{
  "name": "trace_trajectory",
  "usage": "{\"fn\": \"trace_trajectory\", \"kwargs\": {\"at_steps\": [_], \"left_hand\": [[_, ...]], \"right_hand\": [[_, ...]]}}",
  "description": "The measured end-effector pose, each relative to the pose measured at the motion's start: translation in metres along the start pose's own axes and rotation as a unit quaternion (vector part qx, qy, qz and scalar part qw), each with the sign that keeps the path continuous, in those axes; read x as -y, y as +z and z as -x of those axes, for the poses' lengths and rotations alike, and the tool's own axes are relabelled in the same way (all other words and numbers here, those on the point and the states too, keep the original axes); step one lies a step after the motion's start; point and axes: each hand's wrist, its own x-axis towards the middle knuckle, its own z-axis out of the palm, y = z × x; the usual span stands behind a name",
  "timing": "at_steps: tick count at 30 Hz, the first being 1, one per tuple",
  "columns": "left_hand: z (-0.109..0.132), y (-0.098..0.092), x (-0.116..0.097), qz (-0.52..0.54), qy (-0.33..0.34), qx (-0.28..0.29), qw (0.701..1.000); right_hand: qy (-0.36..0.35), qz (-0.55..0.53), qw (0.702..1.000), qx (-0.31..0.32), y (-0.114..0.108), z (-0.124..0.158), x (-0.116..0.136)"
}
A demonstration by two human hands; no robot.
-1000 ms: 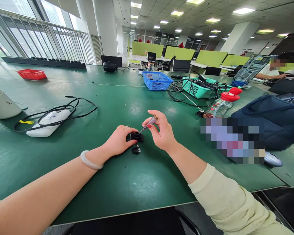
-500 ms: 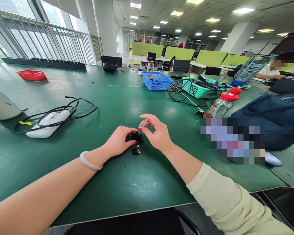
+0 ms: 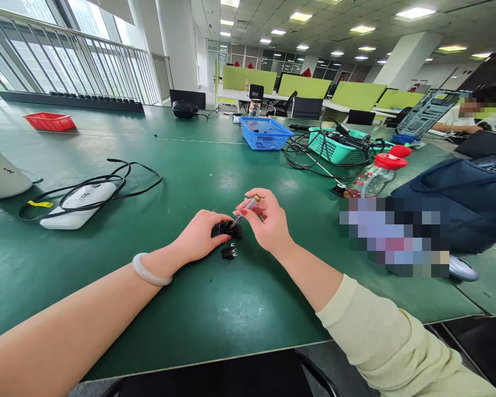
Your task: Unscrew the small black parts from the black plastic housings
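My left hand [image 3: 200, 238] is closed round a small black plastic part [image 3: 230, 230] and holds it down on the green table [image 3: 215, 309]. My right hand [image 3: 268, 220] pinches a small clear-handled screwdriver [image 3: 248, 206], whose tip rests on that part. A second small black piece [image 3: 229, 252] lies loose on the table just in front of the first. A pale bangle [image 3: 149, 270] sits on my left wrist.
A white device with a coiled black cable [image 3: 80, 201] lies at the left. Farther back stand a blue basket [image 3: 264, 134], a green basket with cables [image 3: 341, 149] and a red tray [image 3: 49, 121]. A red-capped bottle [image 3: 374, 177] and a dark bag [image 3: 458, 201] are at the right. Another person [image 3: 475, 113] sits far right.
My right hand dipped with the screwdriver toward the black part, then tilted the handle back up a little. My left hand has kept its hold on the part.
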Motion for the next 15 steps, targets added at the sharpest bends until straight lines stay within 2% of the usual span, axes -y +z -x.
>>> {"fn": "trace_trajectory", "kwargs": {"at_steps": [4, 10, 12, 15], "left_hand": [[0.000, 0.000, 0.000, 0.001, -0.007, 0.007, 1.000], [0.001, 0.000, 0.000, 0.007, -0.013, 0.008, 1.000], [0.001, 0.000, -0.001, 0.009, -0.014, 0.008, 1.000], [0.000, 0.001, 0.000, 0.010, -0.019, 0.007, 1.000]], "right_hand": [[0.003, 0.019, 1.000, -0.006, 0.002, 0.000, 0.000], [-0.084, 0.014, 0.996, -0.039, -0.008, -0.001, 0.006], [-0.088, -0.005, 0.996, -0.020, -0.011, -0.001, 0.006], [-0.082, -0.020, 0.996, 0.042, -0.014, -0.002, 0.003]]}}
